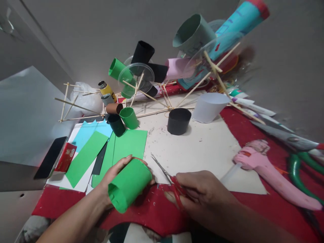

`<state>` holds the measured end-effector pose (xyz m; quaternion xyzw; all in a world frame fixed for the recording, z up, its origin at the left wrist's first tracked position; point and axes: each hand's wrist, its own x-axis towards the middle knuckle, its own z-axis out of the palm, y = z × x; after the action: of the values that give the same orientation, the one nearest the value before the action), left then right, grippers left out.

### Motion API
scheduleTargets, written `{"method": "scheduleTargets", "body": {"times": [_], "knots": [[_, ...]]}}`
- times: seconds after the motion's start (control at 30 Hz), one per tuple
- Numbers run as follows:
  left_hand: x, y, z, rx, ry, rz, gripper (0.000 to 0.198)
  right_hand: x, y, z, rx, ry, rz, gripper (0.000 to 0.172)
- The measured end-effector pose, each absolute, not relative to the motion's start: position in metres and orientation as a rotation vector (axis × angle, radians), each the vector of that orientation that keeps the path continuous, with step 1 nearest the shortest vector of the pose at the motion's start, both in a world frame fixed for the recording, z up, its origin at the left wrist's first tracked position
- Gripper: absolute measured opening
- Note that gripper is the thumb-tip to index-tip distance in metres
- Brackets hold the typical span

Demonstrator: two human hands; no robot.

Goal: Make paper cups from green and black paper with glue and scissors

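Near the front edge of the table, my left hand [113,173] is wrapped around a green paper tube [133,182], tilted so one open end faces me. My right hand [199,195] grips red-handled scissors [176,187]; their slim blades point up and left, a little right of the tube and apart from it. Green paper sheets [130,143] lie beyond my left hand. Farther back on the white board, a black paper ring [179,121], a smaller green ring [129,118] and a white paper ring [210,106] stand upright.
A pink glue gun [268,172] and large green-handled scissors [295,172] lie at right. Behind stands a wooden-stick frame [199,89] with clear discs and coloured paper tubes. A phone [52,157] and red box [66,157] lie at left. Red cloth [58,199] shows in front.
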<state>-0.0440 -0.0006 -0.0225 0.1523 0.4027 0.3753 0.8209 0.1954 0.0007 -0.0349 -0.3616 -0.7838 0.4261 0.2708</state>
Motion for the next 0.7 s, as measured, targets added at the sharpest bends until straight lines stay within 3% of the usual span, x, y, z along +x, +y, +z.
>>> {"method": "scheduleTargets", "body": {"times": [0.17,0.4,0.6,0.7], "knots": [[-0.041,0.001,-0.021,0.101,0.921,0.821,0.047,0.196,0.001,-0.026,-0.859,-2.017,0.928,0.036],[-0.035,-0.002,-0.025,0.125,0.951,0.940,0.026,0.196,-0.003,-0.013,-0.536,-2.021,0.744,0.010],[-0.031,-0.005,-0.025,0.176,0.905,0.984,0.028,0.187,-0.017,-0.008,-0.406,-2.323,0.430,0.033],[-0.031,-0.008,-0.025,0.233,0.872,0.973,0.028,0.181,-0.014,-0.007,-0.408,-2.440,0.332,0.025]]}}
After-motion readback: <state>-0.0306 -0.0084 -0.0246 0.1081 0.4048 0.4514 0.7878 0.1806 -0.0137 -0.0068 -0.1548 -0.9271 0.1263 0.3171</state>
